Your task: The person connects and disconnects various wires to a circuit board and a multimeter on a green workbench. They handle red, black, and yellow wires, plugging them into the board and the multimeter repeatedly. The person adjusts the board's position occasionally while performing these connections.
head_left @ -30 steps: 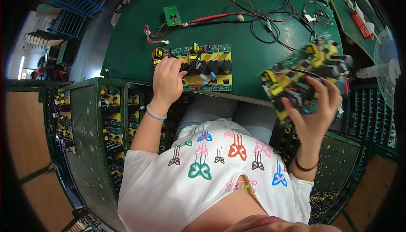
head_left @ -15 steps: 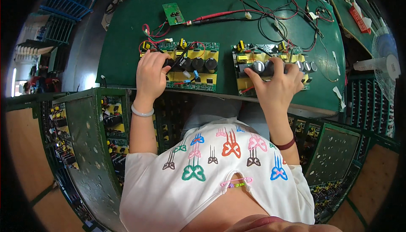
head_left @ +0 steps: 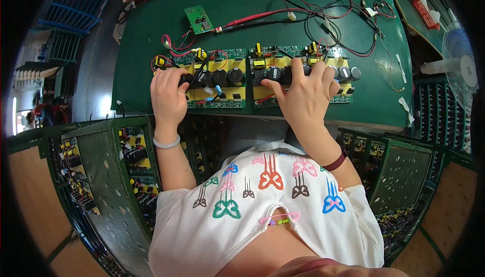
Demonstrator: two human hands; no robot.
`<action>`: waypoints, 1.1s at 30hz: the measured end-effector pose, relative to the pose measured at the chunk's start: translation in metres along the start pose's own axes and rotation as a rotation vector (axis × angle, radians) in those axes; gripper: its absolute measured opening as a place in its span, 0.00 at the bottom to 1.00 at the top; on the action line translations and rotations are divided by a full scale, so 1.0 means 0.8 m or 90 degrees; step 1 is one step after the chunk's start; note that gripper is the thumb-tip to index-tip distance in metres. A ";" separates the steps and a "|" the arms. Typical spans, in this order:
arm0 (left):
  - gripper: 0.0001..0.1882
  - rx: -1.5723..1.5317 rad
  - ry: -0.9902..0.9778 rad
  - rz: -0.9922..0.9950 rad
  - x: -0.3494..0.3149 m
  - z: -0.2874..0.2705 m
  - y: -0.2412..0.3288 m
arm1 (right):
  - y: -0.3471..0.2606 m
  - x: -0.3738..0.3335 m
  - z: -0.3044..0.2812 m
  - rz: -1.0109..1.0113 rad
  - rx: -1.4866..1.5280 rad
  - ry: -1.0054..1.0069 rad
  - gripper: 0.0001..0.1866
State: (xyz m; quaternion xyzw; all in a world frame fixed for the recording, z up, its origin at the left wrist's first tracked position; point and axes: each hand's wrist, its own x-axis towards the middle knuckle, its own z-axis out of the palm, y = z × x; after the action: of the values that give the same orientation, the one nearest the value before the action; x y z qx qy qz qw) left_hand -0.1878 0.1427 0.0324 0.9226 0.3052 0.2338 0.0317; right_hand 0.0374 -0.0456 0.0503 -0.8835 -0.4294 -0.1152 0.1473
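Observation:
Two green circuit boards with yellow strips and black round capacitors lie side by side near the table's front edge, their facing ends almost touching. My left hand is closed over the left end of the left circuit board, fingers bent down among its parts. On the right circuit board, my right hand grips across the row of capacitors, thumb at the left part and fingers over the far side. The fingertips are partly hidden by the hand. Red and black wires cross the left board, along with a blue-tipped connector.
Behind the left board lies a small green circuit board, joined to red and black test leads. Tangled wires spread at the back right. A fan stands at the right. Racks holding more boards flank my body.
My right hand has slid the right board leftward, narrowing the gap between the two boards. My left hand and the left board also sit a little farther left.

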 end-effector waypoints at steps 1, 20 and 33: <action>0.14 0.003 -0.004 -0.004 0.001 -0.001 0.000 | 0.004 0.001 0.000 -0.011 0.000 0.004 0.31; 0.21 -0.225 -0.052 0.127 0.051 0.046 0.202 | 0.210 0.035 0.007 -0.188 0.415 -0.070 0.21; 0.10 -0.195 -0.155 0.215 0.126 0.078 0.205 | 0.161 0.068 -0.022 -0.387 0.344 -0.083 0.11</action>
State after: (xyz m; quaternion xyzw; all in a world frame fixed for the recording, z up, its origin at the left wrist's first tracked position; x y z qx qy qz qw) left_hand 0.0010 0.0730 0.0511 0.9663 0.1018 0.1668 0.1678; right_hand 0.1713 -0.0881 0.0640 -0.6513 -0.6943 0.0199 0.3055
